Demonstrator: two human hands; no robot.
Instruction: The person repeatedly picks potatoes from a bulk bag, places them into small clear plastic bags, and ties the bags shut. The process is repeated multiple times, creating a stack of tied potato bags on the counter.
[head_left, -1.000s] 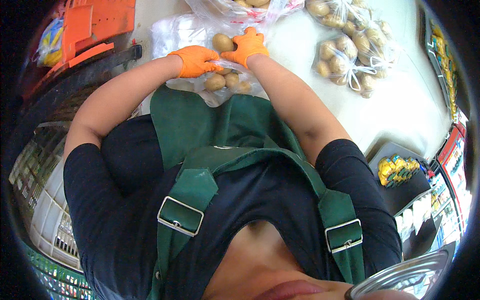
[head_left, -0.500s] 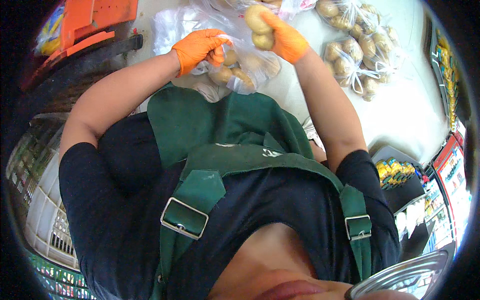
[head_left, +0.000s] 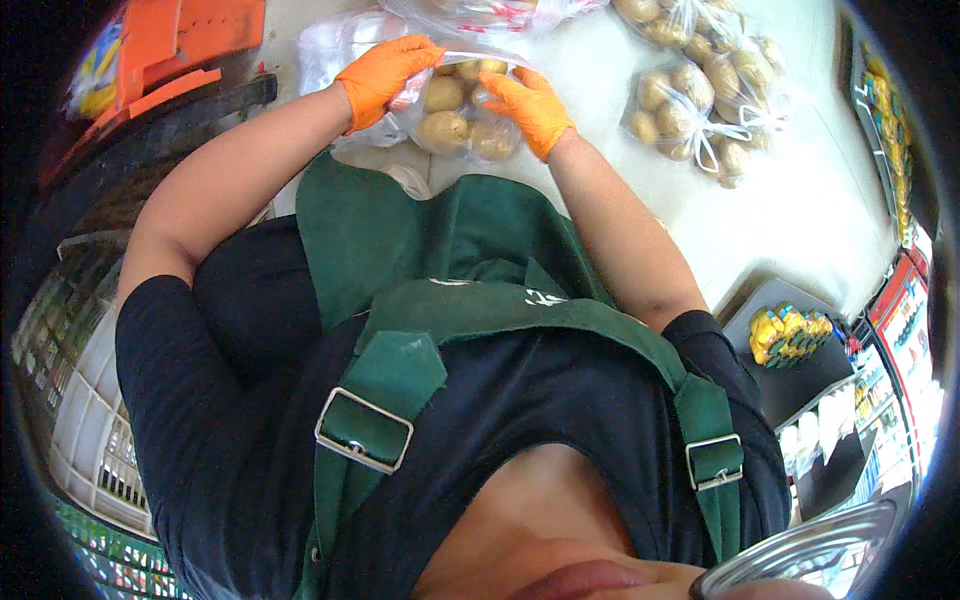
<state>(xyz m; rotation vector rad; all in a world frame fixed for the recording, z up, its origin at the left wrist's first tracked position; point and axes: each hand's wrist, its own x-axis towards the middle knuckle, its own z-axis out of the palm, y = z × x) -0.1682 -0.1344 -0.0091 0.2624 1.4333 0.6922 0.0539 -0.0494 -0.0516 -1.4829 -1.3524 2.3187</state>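
My left hand (head_left: 388,84), in an orange glove, pinches the left side of a clear plastic bag's mouth. Inside the plastic bag (head_left: 466,148) lie several potatoes (head_left: 442,131). At the right side of the mouth is my right hand (head_left: 532,108), also gloved in orange, its fingers closed on the bag's edge. The bag rests on the white tabletop (head_left: 600,190), just beyond my green apron (head_left: 480,235).
Flat plastic bags (head_left: 335,55) lie to the left. Tied bags of potatoes (head_left: 680,105) stand at the right, and a larger potato bag (head_left: 470,14) sits at the far edge. An orange crate (head_left: 195,45) is at far left. Yellow-packed goods (head_left: 790,335) sit on a shelf at right.
The potatoes that my right hand held above the bag have left it. That hand has come down and left to the bag's mouth, which is now spread between both hands.
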